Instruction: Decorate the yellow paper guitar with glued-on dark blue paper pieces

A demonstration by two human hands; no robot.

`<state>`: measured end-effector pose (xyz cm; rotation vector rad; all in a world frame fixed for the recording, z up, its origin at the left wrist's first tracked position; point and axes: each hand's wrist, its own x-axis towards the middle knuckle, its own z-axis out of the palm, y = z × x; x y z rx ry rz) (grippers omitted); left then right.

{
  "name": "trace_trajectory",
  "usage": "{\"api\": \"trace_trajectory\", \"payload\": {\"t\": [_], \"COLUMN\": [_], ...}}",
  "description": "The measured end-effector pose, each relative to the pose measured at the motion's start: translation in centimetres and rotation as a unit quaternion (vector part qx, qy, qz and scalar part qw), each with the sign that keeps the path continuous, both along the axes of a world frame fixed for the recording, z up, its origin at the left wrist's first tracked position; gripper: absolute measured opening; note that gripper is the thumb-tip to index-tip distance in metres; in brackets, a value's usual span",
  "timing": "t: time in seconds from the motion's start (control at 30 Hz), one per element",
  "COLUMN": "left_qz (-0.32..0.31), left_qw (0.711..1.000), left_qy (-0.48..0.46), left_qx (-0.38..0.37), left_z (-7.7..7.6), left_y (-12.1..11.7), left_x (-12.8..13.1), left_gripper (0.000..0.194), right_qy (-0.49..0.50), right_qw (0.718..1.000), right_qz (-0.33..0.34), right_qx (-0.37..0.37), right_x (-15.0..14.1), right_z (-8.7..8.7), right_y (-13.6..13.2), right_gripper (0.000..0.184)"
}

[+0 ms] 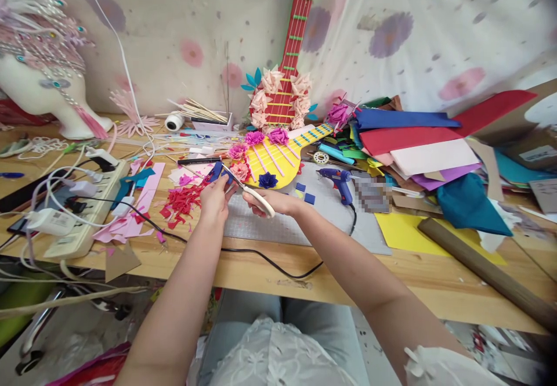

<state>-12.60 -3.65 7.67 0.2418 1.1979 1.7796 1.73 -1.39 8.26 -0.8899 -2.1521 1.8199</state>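
Near the middle of the head view, my left hand (214, 199) pinches a dark blue piece of paper or felt (216, 171) between its fingers. My right hand (281, 201) is closed around the cream handles of a pair of scissors (263, 201). The blades point up and left to the blue piece; whether they touch it I cannot tell. Just beyond lies a yellow paper instrument (278, 162) with pink strips, bearing pink flowers and a dark blue flower (268, 180). Small blue squares (309, 198) rest on the grey cutting mat (278, 228), right of my hands.
A blue glue gun (337, 181) lies on the mat, its black cord crossing the table front. Red paper scraps (185, 203) and a power strip (89, 215) are on the left. Coloured sheets (418, 142) pile up at right, beside a brown tube (478, 264). A red paper instrument (296, 38) stands behind.
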Motion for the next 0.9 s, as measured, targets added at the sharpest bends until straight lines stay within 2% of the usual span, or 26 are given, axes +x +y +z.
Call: {"api": "trace_trajectory", "payload": {"t": [0.2,0.4,0.77,0.9], "left_qz": [0.01,0.003,-0.079,-0.089], "left_qw": [1.0,1.0,0.997,0.995], "left_qy": [-0.022,-0.023,0.008,0.013], "left_qx": [0.003,-0.006,-0.018,-0.032], "left_z": [-0.1,0.2,0.0,-0.1], "left_y": [0.0,-0.3,-0.6,-0.8], "left_x": [-0.1,-0.4,-2.0,-2.4], "left_gripper": [0.011,0.014,0.009,0.008], "right_qy": [-0.009,0.02,-0.003,-0.008], "right_qw": [1.0,0.999,0.999,0.999], "right_qz": [-0.003,-0.01,0.02,0.024], "right_qx": [0.011,-0.029,-0.038,-0.04], "right_x": [-0.2,-0.2,0.5,0.6], "right_z": [-0.9,-1.1,-0.7,-0.7], "right_y": [0.6,0.5,1.1,1.0], "right_gripper": [0.054,0.055,0.052,0.052]}}
